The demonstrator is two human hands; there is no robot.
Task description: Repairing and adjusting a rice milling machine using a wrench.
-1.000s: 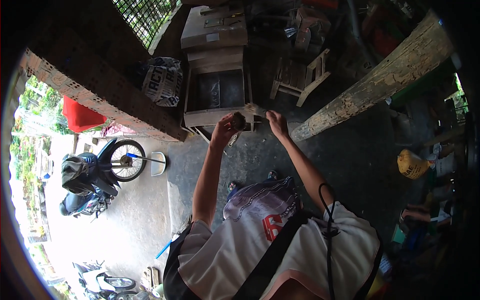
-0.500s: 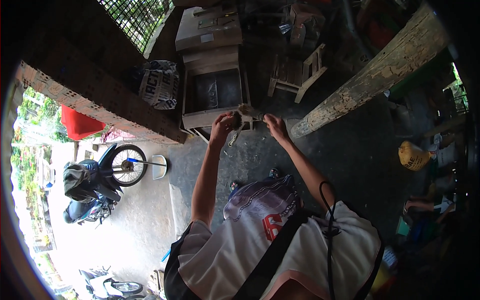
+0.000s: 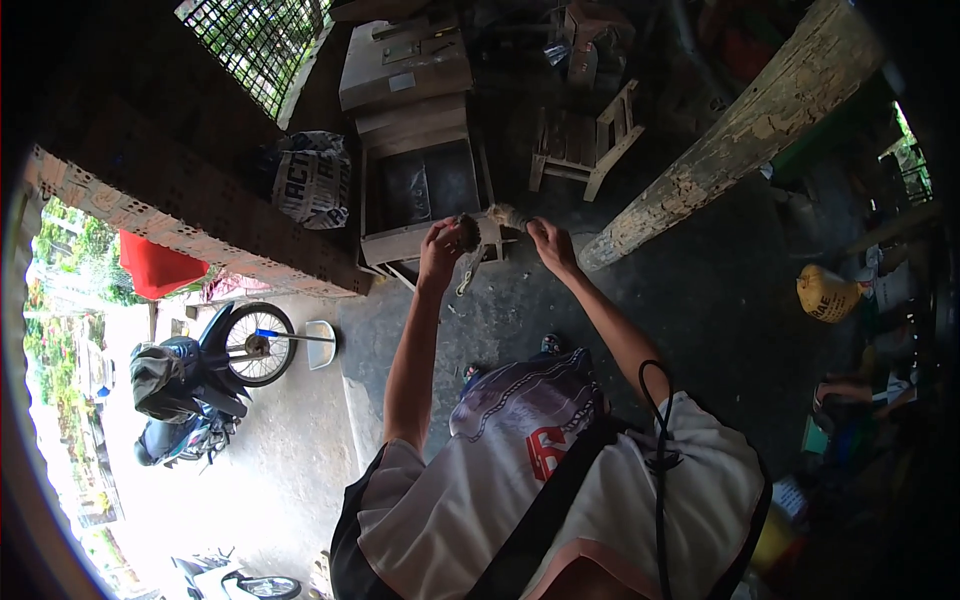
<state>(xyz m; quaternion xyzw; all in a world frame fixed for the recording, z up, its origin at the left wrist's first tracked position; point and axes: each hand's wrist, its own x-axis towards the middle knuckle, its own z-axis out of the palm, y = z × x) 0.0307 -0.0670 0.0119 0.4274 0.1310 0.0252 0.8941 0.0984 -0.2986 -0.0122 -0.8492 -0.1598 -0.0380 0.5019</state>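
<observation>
My left hand (image 3: 439,250) is closed on a dark, roundish object (image 3: 467,233), too small to identify, just in front of a wooden frame (image 3: 392,247) with a dark recessed tray (image 3: 400,180). To its right, my right hand (image 3: 550,246) grips what looks like a brush (image 3: 508,216), its pale bristly end pointing left at the frame's front right corner; I cannot tell if they touch. Beneath that corner hangs a pale loop of cord or strap (image 3: 464,283).
Behind stands a boxy wooden piece (image 3: 400,65). A small wooden stool (image 3: 570,150) and thick post (image 3: 710,140) are right, a printed sack (image 3: 310,185) and brick ledge (image 3: 190,215) left. A motorbike (image 3: 180,385), dustpan (image 3: 320,345) and yellow sack (image 3: 820,295) lie farther out.
Both hands have shifted slightly up in the picture. The brush end moved left half a second ago and is back toward the right now. The surroundings have shifted a little with the head.
</observation>
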